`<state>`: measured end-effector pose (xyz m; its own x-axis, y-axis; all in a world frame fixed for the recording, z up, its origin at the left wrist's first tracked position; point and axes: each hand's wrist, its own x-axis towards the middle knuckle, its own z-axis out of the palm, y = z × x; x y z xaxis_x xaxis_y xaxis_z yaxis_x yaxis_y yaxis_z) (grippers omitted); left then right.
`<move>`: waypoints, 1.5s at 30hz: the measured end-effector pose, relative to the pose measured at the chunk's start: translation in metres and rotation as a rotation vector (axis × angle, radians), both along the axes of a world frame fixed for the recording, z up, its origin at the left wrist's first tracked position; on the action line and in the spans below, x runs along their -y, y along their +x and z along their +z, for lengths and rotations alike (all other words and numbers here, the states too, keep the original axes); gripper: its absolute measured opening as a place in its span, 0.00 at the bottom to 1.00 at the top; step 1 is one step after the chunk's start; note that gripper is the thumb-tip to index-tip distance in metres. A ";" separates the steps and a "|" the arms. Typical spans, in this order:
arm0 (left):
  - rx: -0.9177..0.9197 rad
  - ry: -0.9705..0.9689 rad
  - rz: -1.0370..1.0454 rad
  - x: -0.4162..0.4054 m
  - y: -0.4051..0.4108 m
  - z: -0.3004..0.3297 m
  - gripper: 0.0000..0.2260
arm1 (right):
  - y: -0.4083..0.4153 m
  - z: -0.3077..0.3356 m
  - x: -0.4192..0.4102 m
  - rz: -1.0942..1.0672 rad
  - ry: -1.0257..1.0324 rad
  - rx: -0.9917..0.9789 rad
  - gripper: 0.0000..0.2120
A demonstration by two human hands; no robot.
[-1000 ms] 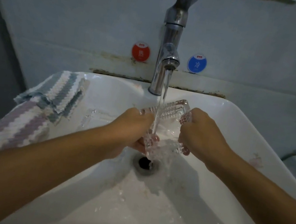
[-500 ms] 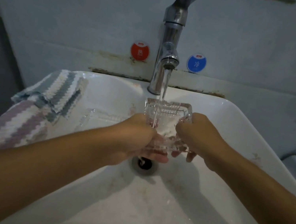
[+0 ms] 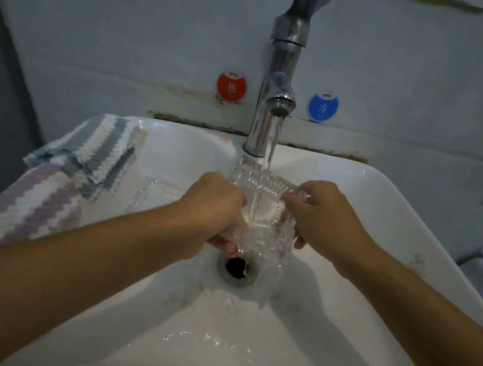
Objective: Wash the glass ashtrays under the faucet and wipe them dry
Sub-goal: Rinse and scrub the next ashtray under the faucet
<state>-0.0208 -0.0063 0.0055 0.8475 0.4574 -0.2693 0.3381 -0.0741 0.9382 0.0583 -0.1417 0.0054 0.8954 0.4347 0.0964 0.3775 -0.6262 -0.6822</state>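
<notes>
a striped cloth in grey, purple and white lies draped over the left rim of the white sink, and just to its right a second clear glass ashtray rests on the sink's inner left slope, hard to make out against the white. my left hand has its fingers curled around the left side of the glass ashtray, with fingertips showing beneath its lower edge. i hold that ashtray tilted above the drain, right under the chrome faucet, and the stream of water lands inside it and spills off the lower edge into the basin. my right hand grips the ashtray's right side, thumb on the ribbed upper rim and fingers tucked along the far edge. on the wall behind, a red round sticker sits left of the faucet and a blue round sticker right of it.
</notes>
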 end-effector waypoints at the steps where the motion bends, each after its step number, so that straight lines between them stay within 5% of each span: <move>1: 0.019 0.000 0.016 0.000 0.001 -0.002 0.13 | -0.001 0.000 -0.001 -0.008 0.015 -0.009 0.10; 7: 0.069 -0.072 0.103 0.001 0.003 -0.006 0.13 | -0.012 0.000 -0.001 0.127 0.093 -0.529 0.05; 15: -0.014 -0.152 0.126 -0.003 0.002 -0.010 0.15 | -0.009 -0.008 -0.004 0.256 0.185 -0.704 0.13; 28: -0.017 -0.134 0.044 0.004 -0.004 -0.006 0.07 | -0.004 -0.008 -0.004 0.198 0.259 -0.703 0.11; 38: -0.010 -0.023 -0.123 0.001 0.004 -0.008 0.14 | -0.001 -0.018 -0.005 0.092 0.290 -0.587 0.10; 45: -0.001 -0.121 -0.077 -0.002 0.002 -0.004 0.15 | -0.001 -0.012 -0.006 0.156 0.345 -0.662 0.14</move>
